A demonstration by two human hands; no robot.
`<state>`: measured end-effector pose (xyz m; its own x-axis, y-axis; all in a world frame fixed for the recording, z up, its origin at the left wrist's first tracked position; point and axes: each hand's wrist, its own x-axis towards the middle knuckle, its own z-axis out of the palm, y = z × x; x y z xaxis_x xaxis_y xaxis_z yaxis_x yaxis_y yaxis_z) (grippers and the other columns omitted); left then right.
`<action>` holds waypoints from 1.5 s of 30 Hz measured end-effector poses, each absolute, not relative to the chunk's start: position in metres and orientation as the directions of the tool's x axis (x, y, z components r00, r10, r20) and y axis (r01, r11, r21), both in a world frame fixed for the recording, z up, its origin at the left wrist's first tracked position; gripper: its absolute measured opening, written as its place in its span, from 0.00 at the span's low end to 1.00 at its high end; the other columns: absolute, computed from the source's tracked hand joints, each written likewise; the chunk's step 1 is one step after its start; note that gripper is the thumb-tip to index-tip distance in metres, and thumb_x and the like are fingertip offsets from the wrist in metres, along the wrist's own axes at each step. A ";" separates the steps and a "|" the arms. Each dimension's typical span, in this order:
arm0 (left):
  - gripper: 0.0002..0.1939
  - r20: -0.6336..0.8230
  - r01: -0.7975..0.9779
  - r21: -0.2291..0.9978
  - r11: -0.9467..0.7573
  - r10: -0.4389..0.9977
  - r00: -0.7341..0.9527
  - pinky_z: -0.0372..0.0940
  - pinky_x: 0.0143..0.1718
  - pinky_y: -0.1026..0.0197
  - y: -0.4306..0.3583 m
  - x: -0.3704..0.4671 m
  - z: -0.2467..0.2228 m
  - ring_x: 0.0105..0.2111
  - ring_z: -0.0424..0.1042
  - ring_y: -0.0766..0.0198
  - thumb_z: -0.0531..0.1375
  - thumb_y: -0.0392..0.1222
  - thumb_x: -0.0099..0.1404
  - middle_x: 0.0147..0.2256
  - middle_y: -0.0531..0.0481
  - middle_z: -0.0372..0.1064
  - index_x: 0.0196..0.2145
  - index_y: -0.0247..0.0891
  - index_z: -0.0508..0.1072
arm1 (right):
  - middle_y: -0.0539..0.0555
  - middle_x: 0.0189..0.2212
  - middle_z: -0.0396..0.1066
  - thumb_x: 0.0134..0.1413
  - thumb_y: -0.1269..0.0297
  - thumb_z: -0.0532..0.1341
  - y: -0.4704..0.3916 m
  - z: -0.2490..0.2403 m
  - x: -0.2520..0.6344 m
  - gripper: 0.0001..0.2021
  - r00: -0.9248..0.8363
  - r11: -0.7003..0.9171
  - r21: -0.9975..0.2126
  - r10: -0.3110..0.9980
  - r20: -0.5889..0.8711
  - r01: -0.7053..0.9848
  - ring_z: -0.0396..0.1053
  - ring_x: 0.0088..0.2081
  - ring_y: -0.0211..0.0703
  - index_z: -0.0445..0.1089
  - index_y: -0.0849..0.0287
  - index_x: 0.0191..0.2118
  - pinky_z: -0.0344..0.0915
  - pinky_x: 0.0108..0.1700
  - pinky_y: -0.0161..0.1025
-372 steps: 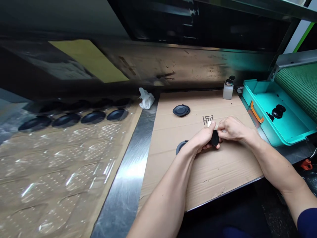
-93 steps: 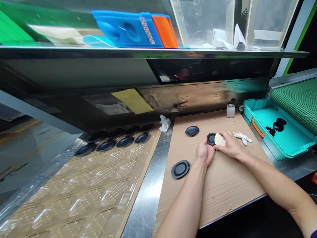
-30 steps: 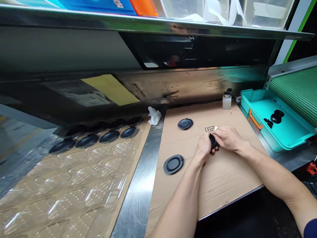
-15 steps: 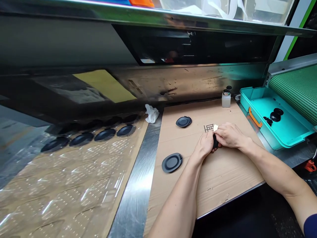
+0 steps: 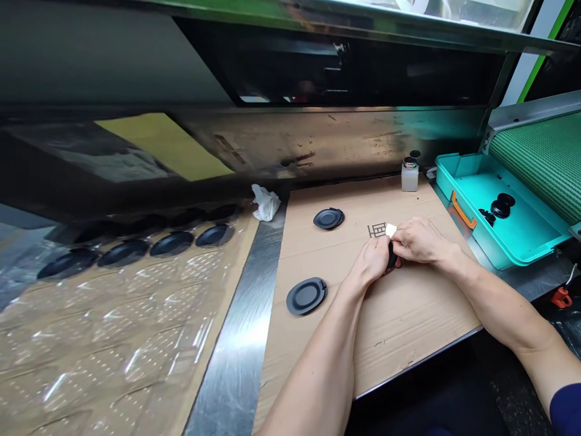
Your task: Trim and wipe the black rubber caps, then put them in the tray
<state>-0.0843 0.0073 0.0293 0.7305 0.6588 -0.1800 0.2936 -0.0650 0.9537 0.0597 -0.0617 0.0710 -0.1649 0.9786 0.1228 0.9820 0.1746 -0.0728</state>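
Note:
Over the cardboard sheet (image 5: 408,315), my left hand (image 5: 373,260) is closed round a small black part (image 5: 391,257), mostly hidden by the fingers. My right hand (image 5: 417,240) meets it from the right, its fingers pinching a small white cloth (image 5: 390,230) at the top of the part. To the left on the cardboard lie two flat, round black lids, one farther back (image 5: 328,218) and one nearer (image 5: 307,296).
A clear tray (image 5: 113,339) with several black discs is on the left. A crumpled white tissue (image 5: 266,203) lies beside the cardboard. A white bottle (image 5: 410,175) stands at the back, and a teal bin (image 5: 526,242) holding black parts is on the right.
The view has shifted, so the surroundings appear slightly lower left or higher. Both hands keep hold, and the white cloth shows a little more above the fingers.

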 end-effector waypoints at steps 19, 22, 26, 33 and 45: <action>0.23 -0.211 0.228 0.971 0.075 0.718 0.663 0.54 0.16 0.64 0.003 -0.083 0.028 0.15 0.61 0.66 0.46 0.46 0.68 0.20 0.44 0.71 0.24 0.35 0.73 | 0.50 0.28 0.79 0.56 0.63 0.59 -0.065 0.066 0.069 0.11 0.020 0.011 -0.325 0.996 0.090 0.946 0.68 0.29 0.39 0.81 0.54 0.32 0.53 0.32 0.36; 0.24 -0.367 -0.026 0.879 0.477 0.709 0.602 0.51 0.13 0.66 0.011 -0.089 0.031 0.16 0.60 0.66 0.43 0.46 0.71 0.23 0.43 0.71 0.37 0.30 0.75 | 0.51 0.33 0.81 0.61 0.61 0.57 -0.061 0.053 0.080 0.14 0.108 -0.014 -0.428 0.975 0.195 0.904 0.72 0.34 0.39 0.82 0.54 0.39 0.58 0.36 0.34; 0.21 -0.455 -0.311 0.433 0.846 0.502 0.735 0.60 0.15 0.70 0.028 -0.104 0.035 0.21 0.66 0.66 0.44 0.42 0.72 0.30 0.39 0.72 0.48 0.26 0.71 | 0.55 0.39 0.82 0.62 0.61 0.56 -0.052 0.037 0.096 0.15 0.305 -0.182 -0.383 0.907 0.290 0.906 0.74 0.40 0.44 0.82 0.55 0.40 0.60 0.40 0.36; 0.23 -0.442 -0.370 0.242 0.897 0.442 0.781 0.70 0.19 0.70 0.033 -0.109 0.033 0.27 0.73 0.65 0.44 0.43 0.76 0.38 0.36 0.74 0.58 0.29 0.67 | 0.58 0.36 0.81 0.62 0.58 0.55 -0.050 0.031 0.110 0.16 0.463 -0.415 -0.251 0.867 0.182 0.875 0.75 0.38 0.48 0.81 0.54 0.41 0.56 0.36 0.39; 0.30 -0.435 -0.399 0.375 0.837 0.539 0.721 0.70 0.22 0.67 0.028 -0.106 0.038 0.27 0.73 0.63 0.40 0.50 0.78 0.36 0.34 0.76 0.50 0.25 0.72 | 0.62 0.55 0.73 0.68 0.51 0.58 -0.060 0.038 0.080 0.22 0.147 -0.103 -0.143 0.929 0.340 0.984 0.65 0.55 0.58 0.72 0.54 0.60 0.58 0.57 0.50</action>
